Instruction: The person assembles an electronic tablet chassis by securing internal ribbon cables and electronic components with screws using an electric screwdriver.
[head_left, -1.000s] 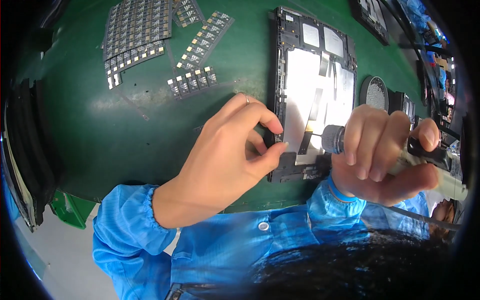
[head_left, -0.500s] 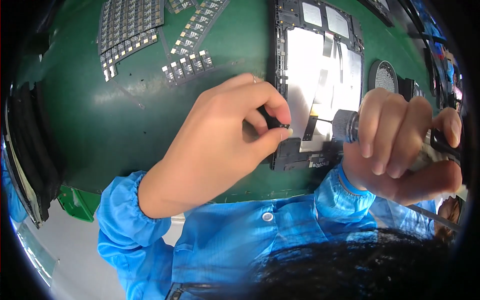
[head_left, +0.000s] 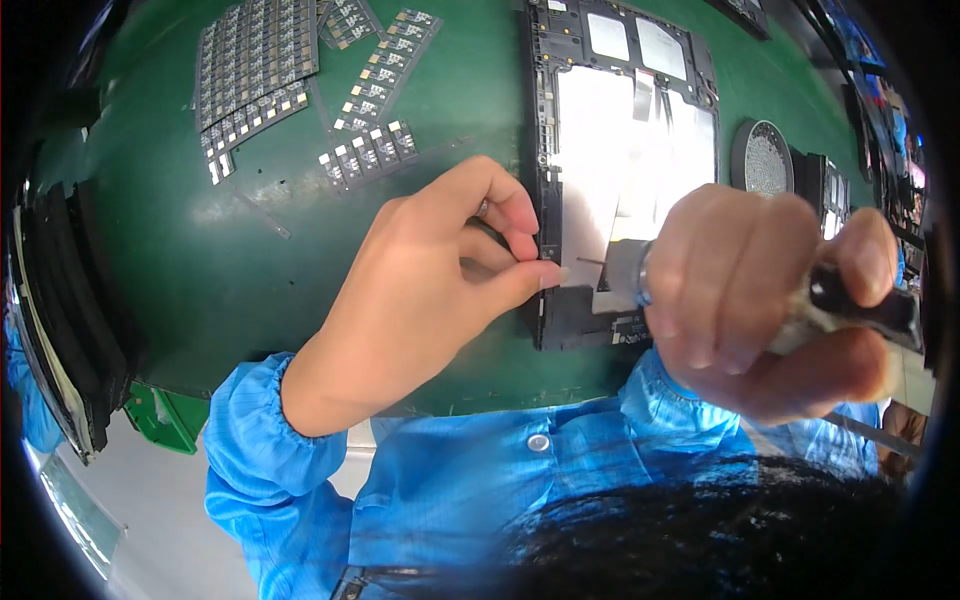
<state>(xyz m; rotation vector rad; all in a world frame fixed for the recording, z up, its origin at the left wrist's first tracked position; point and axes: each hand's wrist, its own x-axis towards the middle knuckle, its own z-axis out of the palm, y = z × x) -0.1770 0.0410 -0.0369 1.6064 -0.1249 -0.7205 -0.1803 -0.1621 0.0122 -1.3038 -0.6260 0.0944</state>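
Observation:
A flat tablet-like device [head_left: 590, 130] lies on the green table, its black frame around silvery panels. At its left edge, my left hand [head_left: 430, 260] pinches thumb and fingertips together against the frame. A small black part is in that pinch, mostly hidden by the fingers. My right hand [head_left: 750, 290] is wrapped round an electric screwdriver [head_left: 628, 272] with a grey collar, blurred by motion. Its thin bit points left over the lower part of the device, with the tip apart from the left fingertips. A black flat cable runs down the panels, partly behind the screwdriver.
Sheets of small circuit boards [head_left: 258, 70] lie at the far left, with a loose strip of boards [head_left: 368, 155] nearer. A round dish of tiny metal pieces [head_left: 765, 160] stands right of the device. A green plastic tray [head_left: 165, 418] sits at the lower left.
My right hand has brought the screwdriver leftward, its bit closer to the left fingertips. My left hand has shifted slightly left and down, onto the frame's edge. The whole view has shifted a little.

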